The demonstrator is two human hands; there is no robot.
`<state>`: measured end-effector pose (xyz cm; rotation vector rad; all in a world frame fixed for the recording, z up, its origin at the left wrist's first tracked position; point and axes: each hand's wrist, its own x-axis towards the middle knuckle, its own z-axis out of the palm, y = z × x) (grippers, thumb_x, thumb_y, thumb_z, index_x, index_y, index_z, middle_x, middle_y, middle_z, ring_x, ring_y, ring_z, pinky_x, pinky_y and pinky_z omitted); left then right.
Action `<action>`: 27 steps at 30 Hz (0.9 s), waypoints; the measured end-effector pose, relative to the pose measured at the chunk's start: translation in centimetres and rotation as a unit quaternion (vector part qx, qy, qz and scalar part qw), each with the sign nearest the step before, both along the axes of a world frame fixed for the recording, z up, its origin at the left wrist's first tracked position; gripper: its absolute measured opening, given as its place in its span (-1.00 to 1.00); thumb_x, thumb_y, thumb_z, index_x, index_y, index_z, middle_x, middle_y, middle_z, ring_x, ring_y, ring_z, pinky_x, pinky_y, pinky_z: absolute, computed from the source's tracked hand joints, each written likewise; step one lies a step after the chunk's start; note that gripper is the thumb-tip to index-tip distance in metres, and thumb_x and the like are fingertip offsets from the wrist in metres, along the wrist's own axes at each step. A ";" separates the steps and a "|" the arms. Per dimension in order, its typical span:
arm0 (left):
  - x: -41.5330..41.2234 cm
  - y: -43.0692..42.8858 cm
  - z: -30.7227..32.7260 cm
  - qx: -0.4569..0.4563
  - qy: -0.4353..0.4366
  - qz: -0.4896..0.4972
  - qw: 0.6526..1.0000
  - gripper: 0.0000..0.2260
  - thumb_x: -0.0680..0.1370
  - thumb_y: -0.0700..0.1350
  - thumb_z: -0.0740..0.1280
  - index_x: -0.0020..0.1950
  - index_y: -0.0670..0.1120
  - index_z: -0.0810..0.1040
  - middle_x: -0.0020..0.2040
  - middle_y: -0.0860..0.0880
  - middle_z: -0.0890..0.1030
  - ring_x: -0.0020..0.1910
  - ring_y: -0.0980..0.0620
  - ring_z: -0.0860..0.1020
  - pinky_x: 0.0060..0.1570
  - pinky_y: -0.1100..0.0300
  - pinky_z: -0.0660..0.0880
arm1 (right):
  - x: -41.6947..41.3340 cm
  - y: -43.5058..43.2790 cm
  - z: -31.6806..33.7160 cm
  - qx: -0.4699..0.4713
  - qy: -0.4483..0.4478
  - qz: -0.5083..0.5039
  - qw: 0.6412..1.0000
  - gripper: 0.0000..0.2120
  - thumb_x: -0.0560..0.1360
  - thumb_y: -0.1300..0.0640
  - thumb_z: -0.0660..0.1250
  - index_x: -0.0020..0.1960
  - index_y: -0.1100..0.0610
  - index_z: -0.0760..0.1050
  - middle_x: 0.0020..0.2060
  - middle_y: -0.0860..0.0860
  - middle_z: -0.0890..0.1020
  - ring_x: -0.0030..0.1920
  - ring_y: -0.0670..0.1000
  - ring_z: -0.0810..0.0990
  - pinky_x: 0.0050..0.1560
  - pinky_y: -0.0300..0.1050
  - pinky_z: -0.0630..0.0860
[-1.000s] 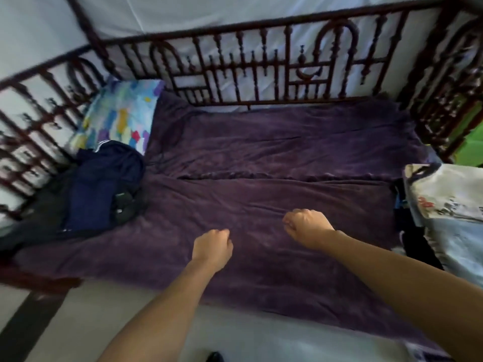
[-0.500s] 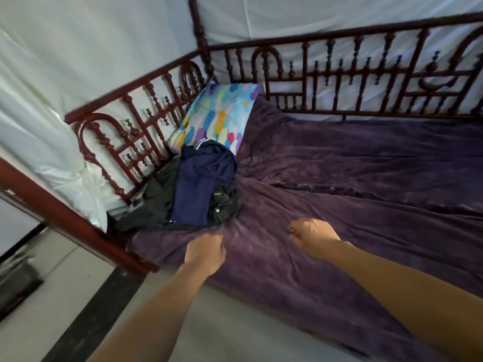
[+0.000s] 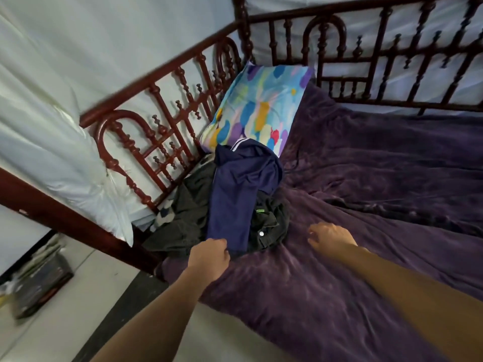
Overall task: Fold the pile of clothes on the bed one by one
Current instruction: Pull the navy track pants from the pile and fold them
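A small pile of clothes lies at the left end of the bed, in front of the pillow. On top is a navy blue garment [image 3: 239,194] with white stripes at its collar, draped over a black denim garment [image 3: 269,226] with a silver button. My left hand [image 3: 209,257] is curled at the navy garment's near hem and grips its edge. My right hand [image 3: 330,237] hovers just right of the black garment over the purple blanket [image 3: 366,257], fingers loosely bent, holding nothing.
A colourful pillow [image 3: 258,108] leans in the bed's corner. Dark red wooden railings [image 3: 156,131] run along the left and back sides. White drapes hang behind them. Stacked papers or boxes [image 3: 39,280] lie on the floor at the left.
The view has swung left toward the pile. Both hands moved closer to the clothes; my left hand reached the navy garment's hem and closed on it. My right hand loosened from a fist.
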<state>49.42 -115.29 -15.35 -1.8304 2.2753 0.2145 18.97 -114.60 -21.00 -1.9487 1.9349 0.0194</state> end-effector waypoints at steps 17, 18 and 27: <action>12.4 -27.0 -8.6 0.094 0.020 -0.012 0.995 -0.79 0.59 -0.03 0.16 0.08 -0.06 0.54 0.04 -0.09 0.61 0.04 -0.11 0.57 -0.02 0.08 0.49 | 13.9 -20.2 -7.6 0.129 0.011 -0.072 0.989 -0.63 0.53 -0.04 0.23 0.32 -0.01 0.44 0.25 0.04 0.52 0.20 0.14 0.54 0.08 -0.02 0.48; 12.8 -29.0 -9.4 0.093 0.027 -0.026 0.995 -0.79 0.58 -0.03 0.17 0.09 -0.07 0.54 0.04 -0.08 0.60 0.04 -0.11 0.57 -0.02 0.07 0.49 | 14.5 -21.5 -8.2 0.136 0.016 -0.078 0.988 -0.63 0.53 -0.05 0.23 0.31 -0.01 0.43 0.25 0.05 0.53 0.19 0.14 0.55 0.06 -0.03 0.48; 14.6 -42.5 -13.1 0.055 0.116 -0.058 0.990 -0.74 0.60 -0.02 0.17 0.22 -0.04 0.51 0.12 -0.03 0.55 0.06 -0.04 0.55 -0.01 0.08 0.49 | 16.9 -43.2 -12.1 -0.018 -0.019 -0.196 0.980 -0.34 0.51 -0.14 0.32 0.51 0.02 0.15 0.44 0.14 0.27 0.40 0.22 0.28 0.20 0.19 0.41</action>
